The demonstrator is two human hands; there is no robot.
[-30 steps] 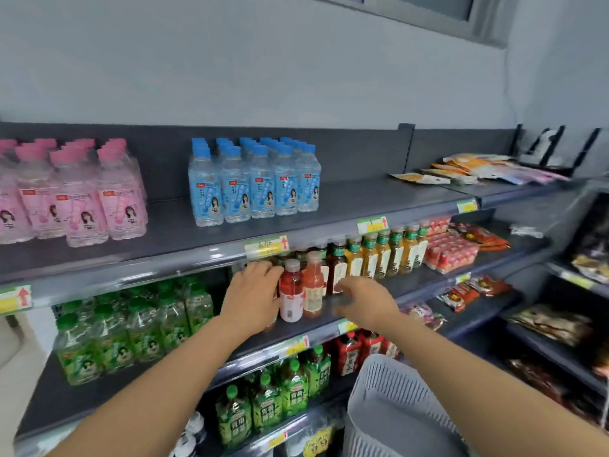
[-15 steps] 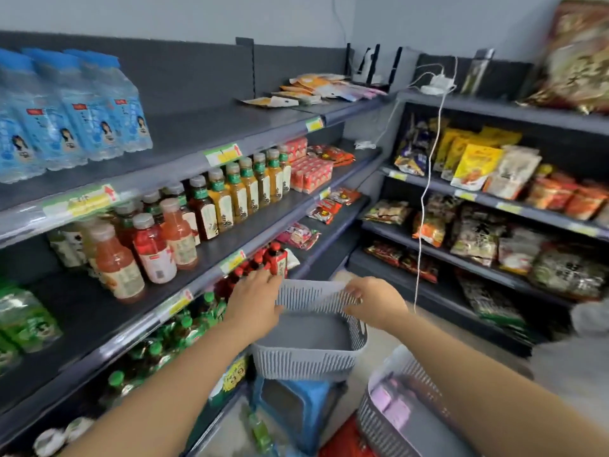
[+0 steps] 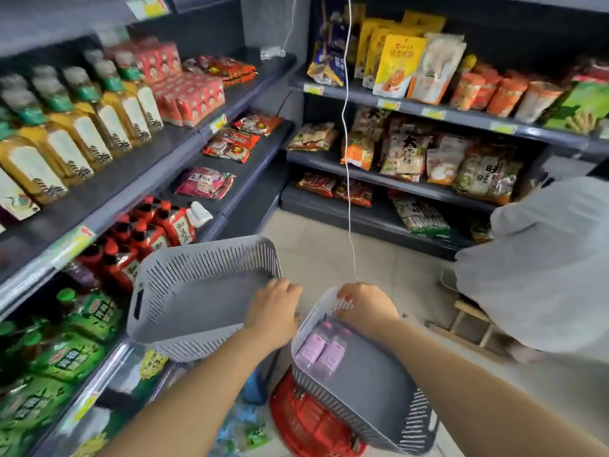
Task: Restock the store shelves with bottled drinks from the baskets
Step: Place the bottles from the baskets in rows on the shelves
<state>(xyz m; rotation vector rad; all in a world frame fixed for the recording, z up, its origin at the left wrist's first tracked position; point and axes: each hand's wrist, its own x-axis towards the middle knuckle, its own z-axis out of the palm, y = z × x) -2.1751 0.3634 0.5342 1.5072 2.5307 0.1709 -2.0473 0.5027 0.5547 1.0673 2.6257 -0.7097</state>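
Note:
My left hand (image 3: pixel 275 311) grips the near right rim of an empty grey slotted basket (image 3: pixel 184 291), held tilted in front of the lower shelves. My right hand (image 3: pixel 365 303) holds the far rim of a second grey basket (image 3: pixel 372 404) lower right, which carries pink bottles (image 3: pixel 321 351) lying at its far end. On the left shelving stand yellow tea bottles (image 3: pixel 82 133), red-capped dark bottles (image 3: pixel 145 235) and green bottles (image 3: pixel 66 341).
A red crate (image 3: pixel 306 423) sits under the right basket and a blue stool (image 3: pixel 255 384) under the left one. Snack shelves (image 3: pixel 412 179) fill the far wall. A white cable (image 3: pixel 346 143) hangs down the middle. Another person in grey (image 3: pixel 543 275) stands at right.
My view swung from the drink shelf to the right and down. My hands left the shelf's bottles; the left now holds the empty basket, the right moved onto the second basket with pink bottles.

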